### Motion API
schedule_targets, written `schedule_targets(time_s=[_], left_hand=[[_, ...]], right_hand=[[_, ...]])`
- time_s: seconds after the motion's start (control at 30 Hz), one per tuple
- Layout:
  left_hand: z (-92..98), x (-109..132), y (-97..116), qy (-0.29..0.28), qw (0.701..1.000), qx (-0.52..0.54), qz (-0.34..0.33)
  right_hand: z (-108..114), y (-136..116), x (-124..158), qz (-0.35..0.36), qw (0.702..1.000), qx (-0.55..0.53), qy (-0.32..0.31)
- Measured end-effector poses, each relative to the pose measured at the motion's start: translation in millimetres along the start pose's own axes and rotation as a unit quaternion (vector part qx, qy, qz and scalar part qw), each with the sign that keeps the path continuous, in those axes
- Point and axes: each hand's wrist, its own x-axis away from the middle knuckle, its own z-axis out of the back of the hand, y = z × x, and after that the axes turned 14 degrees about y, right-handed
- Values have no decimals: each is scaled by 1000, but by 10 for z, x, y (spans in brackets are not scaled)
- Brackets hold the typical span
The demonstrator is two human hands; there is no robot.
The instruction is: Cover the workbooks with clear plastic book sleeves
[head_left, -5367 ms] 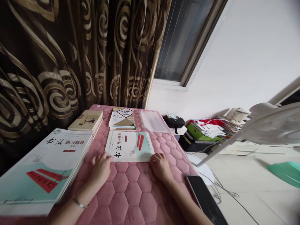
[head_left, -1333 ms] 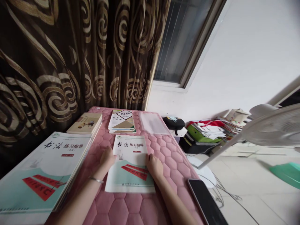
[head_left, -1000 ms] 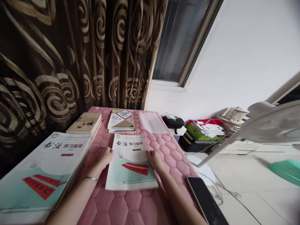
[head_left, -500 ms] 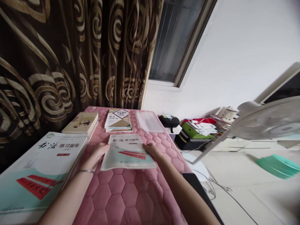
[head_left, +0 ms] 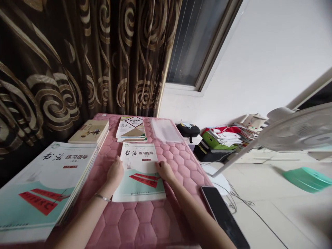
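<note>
A calligraphy workbook [head_left: 140, 166] with a white and teal cover and red strips faces up over the pink quilted tablecloth [head_left: 129, 221]. My left hand [head_left: 116, 172], with a bracelet at the wrist, is closed at its left edge. On the opposite edge my right hand [head_left: 165, 171] grips it, thumb on the cover side. Whether the book touches the cloth, I cannot tell. A stack of similar workbooks [head_left: 59, 180] lies to the left. Just beyond the held book is a small pile of language workbooks [head_left: 131, 128].
Behind the left stack sit tan-covered books [head_left: 89, 132]. A translucent plastic sleeve [head_left: 167, 130] lies at the back right, and a phone [head_left: 223, 214] on the right edge. A white fan [head_left: 298, 128], a black case [head_left: 188, 130] and a teal stool [head_left: 306, 179] are farther right.
The held workbook has tipped so its cover shows longer and sharper, its lower edge now nearer to me. Both hands keep to its sides. The view has shifted slightly.
</note>
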Motion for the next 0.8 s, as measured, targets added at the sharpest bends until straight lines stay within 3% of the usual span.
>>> schedule_targets(time_s=[0.1,0.17,0.27,0.33,0.5,0.67,0.8], left_hand=[[28,113,82,31,997,-48,-42],[71,270,176,35,986,-67,-146],[130,608,346,-45,937,-11,-347],[142,828,435,-84,909,36,-406],[67,1071,470,-112,893,20,-435],[-51,1077,417,-69,870,17,-488],[-90,1092,410,-50,869,19,-492]], right_hand=[[-13,21,-9,3,999,-33,-1],[-18,41,19,7,999,-53,7],[-10,111,113,34,993,-108,28],[18,195,193,68,986,-144,52],[139,488,392,122,976,-153,92],[173,728,557,165,955,-223,105],[154,788,620,164,945,-254,123]])
